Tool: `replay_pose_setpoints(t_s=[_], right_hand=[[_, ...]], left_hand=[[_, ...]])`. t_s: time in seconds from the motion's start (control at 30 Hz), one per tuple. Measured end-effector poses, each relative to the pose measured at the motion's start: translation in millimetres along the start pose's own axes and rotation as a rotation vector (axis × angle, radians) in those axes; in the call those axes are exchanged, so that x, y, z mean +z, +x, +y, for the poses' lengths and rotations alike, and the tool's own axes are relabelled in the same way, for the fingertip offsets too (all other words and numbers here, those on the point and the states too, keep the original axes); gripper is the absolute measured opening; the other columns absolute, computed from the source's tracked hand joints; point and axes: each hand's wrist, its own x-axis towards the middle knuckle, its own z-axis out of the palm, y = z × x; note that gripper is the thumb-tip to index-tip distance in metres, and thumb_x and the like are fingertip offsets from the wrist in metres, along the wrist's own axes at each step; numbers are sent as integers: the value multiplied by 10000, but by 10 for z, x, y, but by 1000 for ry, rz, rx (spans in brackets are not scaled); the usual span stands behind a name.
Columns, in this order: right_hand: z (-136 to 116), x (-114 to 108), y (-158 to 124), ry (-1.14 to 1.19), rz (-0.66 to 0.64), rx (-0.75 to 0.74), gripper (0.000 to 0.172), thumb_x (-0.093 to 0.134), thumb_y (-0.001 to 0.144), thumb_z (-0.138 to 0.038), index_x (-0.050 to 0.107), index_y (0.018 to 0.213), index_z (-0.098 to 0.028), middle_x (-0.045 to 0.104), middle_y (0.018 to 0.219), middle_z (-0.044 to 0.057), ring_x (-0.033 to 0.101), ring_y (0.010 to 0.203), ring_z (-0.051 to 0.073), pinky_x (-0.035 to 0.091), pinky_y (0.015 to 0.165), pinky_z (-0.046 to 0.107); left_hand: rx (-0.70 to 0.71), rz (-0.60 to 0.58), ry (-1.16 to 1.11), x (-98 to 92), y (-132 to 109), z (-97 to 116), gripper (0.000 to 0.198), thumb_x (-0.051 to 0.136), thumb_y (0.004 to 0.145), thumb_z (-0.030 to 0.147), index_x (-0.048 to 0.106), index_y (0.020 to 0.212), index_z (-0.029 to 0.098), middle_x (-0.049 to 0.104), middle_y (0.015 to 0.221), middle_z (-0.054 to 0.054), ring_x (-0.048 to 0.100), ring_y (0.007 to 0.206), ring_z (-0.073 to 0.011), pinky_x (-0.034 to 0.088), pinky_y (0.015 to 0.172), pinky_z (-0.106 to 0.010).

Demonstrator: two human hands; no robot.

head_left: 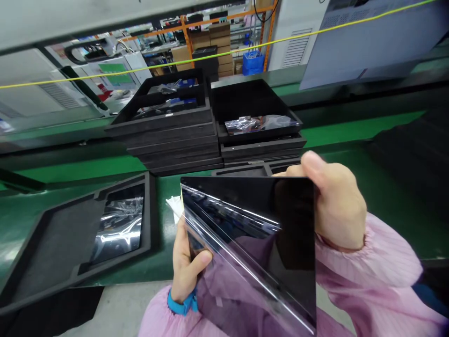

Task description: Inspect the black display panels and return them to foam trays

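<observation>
I see left hand (185,262) and right hand (333,206) gripping glossy black rectangular glass panel (280,224), clear film (224,243) half-peeled.

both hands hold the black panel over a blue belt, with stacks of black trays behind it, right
Not quite: the belt is green, not blue, as the head view shows. The rest holds: the left hand and right hand hold the black panel, with stacks of black trays behind it.

A tray (70,234) lies left on the counter (351,135), two tray stacks (175,140) behind the held panel (252,234).
</observation>
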Motion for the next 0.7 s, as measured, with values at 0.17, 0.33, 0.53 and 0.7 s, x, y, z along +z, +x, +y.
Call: replay_pose_setpoints(t_s=[0.17, 0.33, 0.53, 0.7], right_hand=[[16, 3, 82, 153, -79, 40, 548, 488, 913, -559, 414, 519, -185, 391, 510, 1, 365, 472, 118, 247, 422, 266], [29, -10, 92, 140, -102, 35, 548, 480, 926, -544, 377, 530, -180, 356, 504, -11, 348, 453, 106, 259, 420, 258], [333, -17, 332, -439, -11, -88, 552, 254, 1008, -462, 386, 554, -176, 419, 527, -5, 410, 481, 100, 332, 481, 247], [1042, 156, 685, -881, -249, -97, 260, 487, 907, -182, 567, 664, -138, 581, 676, 25, 515, 671, 135, 392, 701, 283]], left_hand=[[-57, 37, -16, 23, 7, -14, 765, 770, 689, 320, 475, 1395, 329, 663, 1217, -28, 691, 881, -186, 597, 745, -257], [-135, 19, 73, -9, -4, -36, 813, 741, 710, 418, 409, 1445, 317, 690, 1167, -41, 677, 661, -161, 605, 609, -270], [-55, 151, 291, -141, 110, -2, 725, 646, 770, 565, 468, 1412, 281, 592, 1356, -40, 517, 1293, -256, 440, 1079, -316], [-19, 414, 467, -702, 44, 185, 674, 490, 864, 613, 491, 1394, 196, 468, 1478, -87, 332, 1428, -265, 227, 1202, -371]])
